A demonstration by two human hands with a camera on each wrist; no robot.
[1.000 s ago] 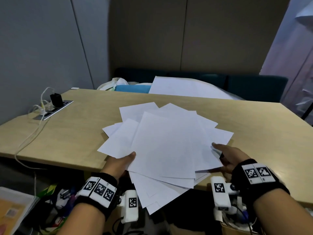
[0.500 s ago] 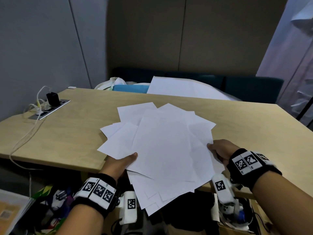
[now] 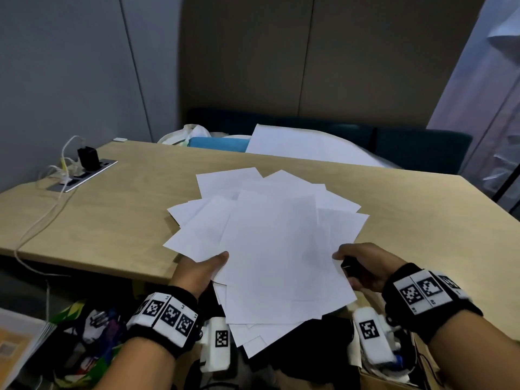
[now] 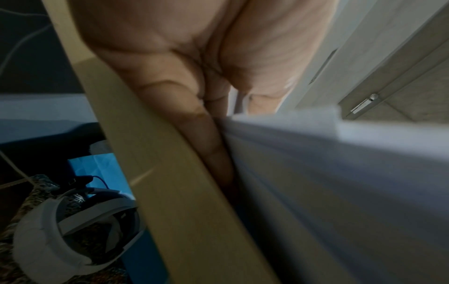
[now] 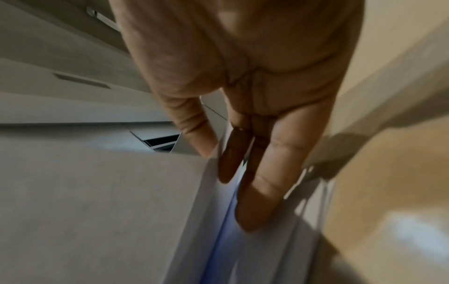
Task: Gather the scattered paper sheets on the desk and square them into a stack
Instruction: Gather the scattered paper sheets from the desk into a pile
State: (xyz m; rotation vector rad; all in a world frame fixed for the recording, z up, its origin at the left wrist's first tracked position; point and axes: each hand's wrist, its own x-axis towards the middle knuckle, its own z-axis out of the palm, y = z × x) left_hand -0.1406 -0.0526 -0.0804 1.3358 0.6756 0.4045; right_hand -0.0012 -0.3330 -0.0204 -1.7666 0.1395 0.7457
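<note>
**A:** What does the head camera show?

**B:** A fanned pile of white paper sheets (image 3: 275, 243) lies on a light wooden desk (image 3: 118, 220), corners pointing every way, its near part hanging past the desk's front edge. The left hand (image 3: 198, 270) is at the pile's 8 o'clock, thumb lying on top of the sheets, the other fingers hidden beneath them. The right hand (image 3: 365, 267) is at 4 o'clock, thumb on top at the pile's edge, fingers curled under it.

**A:** Anything else on the desk?

**B:** A power strip (image 3: 83, 174) with a black plug and white cables, at 10 o'clock from the pile.

**A:** And the left wrist camera?

**B:** Blurred. The left hand (image 4: 209, 63) fills the top. Its fingers (image 4: 213, 146) run down between the desk edge (image 4: 170, 192) and the underside of the paper sheets (image 4: 340, 192), touching them from below. With the thumb on top, it pinches the pile.

**A:** The right wrist camera?

**B:** The right hand (image 5: 243, 76) reaches down from 12 o'clock. The thumb rests on the top face of the paper sheets (image 5: 97, 211); the fingers (image 5: 264, 182) lie nearly straight, tucked between the sheet edges at the pile's side. The desk (image 5: 388, 173) shows at 3 o'clock. Thumb and fingers are only narrowly parted, with paper between them.
</note>
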